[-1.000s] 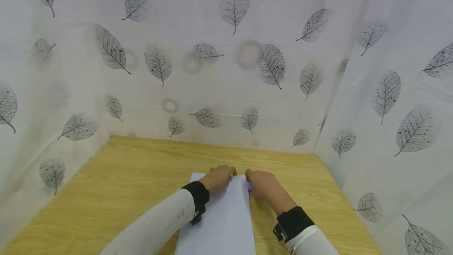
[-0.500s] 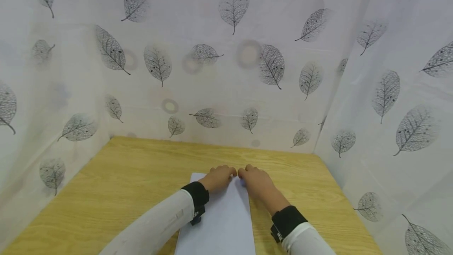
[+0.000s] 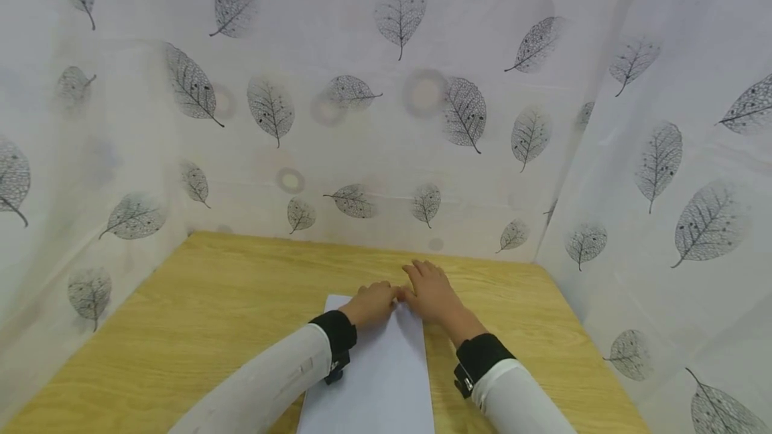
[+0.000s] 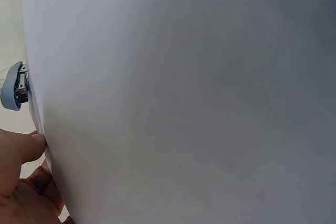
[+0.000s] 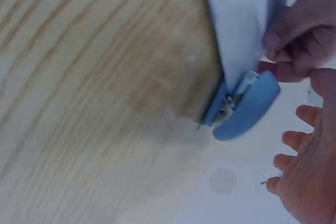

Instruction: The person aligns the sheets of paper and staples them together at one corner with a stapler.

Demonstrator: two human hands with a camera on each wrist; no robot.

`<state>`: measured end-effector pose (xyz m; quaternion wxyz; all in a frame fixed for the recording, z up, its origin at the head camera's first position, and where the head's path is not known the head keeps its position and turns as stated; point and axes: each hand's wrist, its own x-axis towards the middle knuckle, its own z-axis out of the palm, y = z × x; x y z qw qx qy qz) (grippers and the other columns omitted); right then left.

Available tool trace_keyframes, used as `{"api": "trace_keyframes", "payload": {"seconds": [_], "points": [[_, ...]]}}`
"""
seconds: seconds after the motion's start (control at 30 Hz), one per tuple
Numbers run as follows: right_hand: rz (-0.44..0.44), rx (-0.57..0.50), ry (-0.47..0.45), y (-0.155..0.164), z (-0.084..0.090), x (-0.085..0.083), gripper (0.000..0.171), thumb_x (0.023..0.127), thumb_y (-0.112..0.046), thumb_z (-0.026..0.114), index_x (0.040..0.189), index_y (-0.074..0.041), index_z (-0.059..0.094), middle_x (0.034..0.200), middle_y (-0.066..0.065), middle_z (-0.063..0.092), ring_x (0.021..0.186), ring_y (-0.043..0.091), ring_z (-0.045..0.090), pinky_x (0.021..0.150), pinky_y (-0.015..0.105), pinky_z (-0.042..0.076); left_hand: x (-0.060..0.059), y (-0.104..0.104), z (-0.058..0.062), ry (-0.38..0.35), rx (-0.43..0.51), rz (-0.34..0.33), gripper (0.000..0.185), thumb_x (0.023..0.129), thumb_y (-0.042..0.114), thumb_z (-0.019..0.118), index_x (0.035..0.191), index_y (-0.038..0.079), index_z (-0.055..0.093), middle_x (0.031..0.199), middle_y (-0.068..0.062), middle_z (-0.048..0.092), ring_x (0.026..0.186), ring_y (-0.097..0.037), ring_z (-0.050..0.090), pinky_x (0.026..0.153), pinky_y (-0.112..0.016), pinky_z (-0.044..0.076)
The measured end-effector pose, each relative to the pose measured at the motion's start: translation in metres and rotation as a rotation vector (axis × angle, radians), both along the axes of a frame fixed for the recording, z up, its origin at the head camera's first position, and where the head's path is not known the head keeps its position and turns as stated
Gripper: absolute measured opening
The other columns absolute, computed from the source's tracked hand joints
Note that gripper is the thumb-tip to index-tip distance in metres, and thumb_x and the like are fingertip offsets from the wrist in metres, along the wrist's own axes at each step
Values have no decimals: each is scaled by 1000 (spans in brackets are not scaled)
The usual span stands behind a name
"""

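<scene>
A white sheet of paper lies lengthwise on the table, its far end raised; whether it is one sheet or several I cannot tell. My left hand pinches that far edge between thumb and fingers, as the left wrist view also shows. A small light-blue stapler sits at the paper's corner, with the edge reaching between its arms; it also shows beside the edge in the left wrist view. My right hand is close by with fingers spread. Its thumb's contact with the stapler is unclear. In the head view the stapler is hidden.
The wood-grain table extends to both sides of the paper. A pale curtain with a leaf print hangs behind and along both sides. Each wrist carries a black band with a small camera.
My right hand has moved left and slightly away from me, toward the left hand, and its fingers have opened out from around the stapler. The left hand and paper have stayed put.
</scene>
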<state>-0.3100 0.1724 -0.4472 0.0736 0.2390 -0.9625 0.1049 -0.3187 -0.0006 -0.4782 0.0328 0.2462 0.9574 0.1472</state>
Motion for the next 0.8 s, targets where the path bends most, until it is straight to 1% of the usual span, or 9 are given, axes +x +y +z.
{"api": "trace_keyframes", "payload": {"seconds": [0.07,0.13,0.23,0.33,0.4,0.47,0.57,0.67,0.8], "points": [[-5,-9,-32,-2,-7,-5,55,107,-35,48,153,-6,43,161,26,34,149,50,27,119,68,19,0,0,-1,-9,4,8,23,102,16,60,123,13,68,114,-8,67,111,-29,64,95,-59,50],[-23,-19,-59,-4,-15,-9,57,109,-39,40,156,-8,39,165,24,28,152,50,19,120,69,12,-1,-1,-1,-24,17,18,23,103,15,59,123,12,69,116,-8,67,113,-29,63,98,-60,49],[-62,-71,-109,-4,-26,-11,62,110,-48,31,160,-10,34,168,21,21,155,47,12,121,69,5,-2,-2,-3,-33,37,27,24,103,14,58,124,12,69,119,-7,67,116,-29,63,100,-59,48],[-82,-136,-154,-3,-33,-10,66,110,-51,28,160,-9,32,168,22,20,155,47,9,120,70,0,-2,-2,-3,-18,39,26,23,102,15,58,121,13,71,118,-6,68,115,-28,63,99,-58,49],[-88,-155,-171,-2,-37,-9,67,110,-52,26,161,-10,31,168,22,19,156,47,8,120,70,-2,-1,-1,-2,-6,36,23,20,101,15,59,116,13,73,115,-5,69,113,-28,63,96,-56,50],[-86,-154,-162,-2,-40,-10,67,110,-53,23,161,-11,30,169,21,18,156,46,8,119,70,-3,0,-1,-2,0,42,24,19,101,16,60,114,13,73,115,-5,70,114,-28,63,98,-57,49],[-84,-133,-149,-2,-44,-12,65,110,-53,21,163,-15,28,170,17,16,157,44,7,120,70,-3,0,-1,-2,14,31,21,19,101,17,61,115,13,73,115,-6,70,114,-29,63,97,-57,50],[-85,-108,-160,-4,-38,-8,59,112,-46,23,162,-16,29,170,16,15,156,45,7,119,70,-3,-1,-1,-3,34,20,8,18,101,19,62,116,16,72,113,-6,69,111,-29,63,93,-55,51],[-71,-45,-182,-7,-28,-2,55,112,-38,25,162,-16,31,170,16,17,156,44,8,120,70,-1,-1,-3,-3,55,21,-6,15,100,18,62,113,18,70,107,-5,67,105,-28,62,86,-51,51]]}}
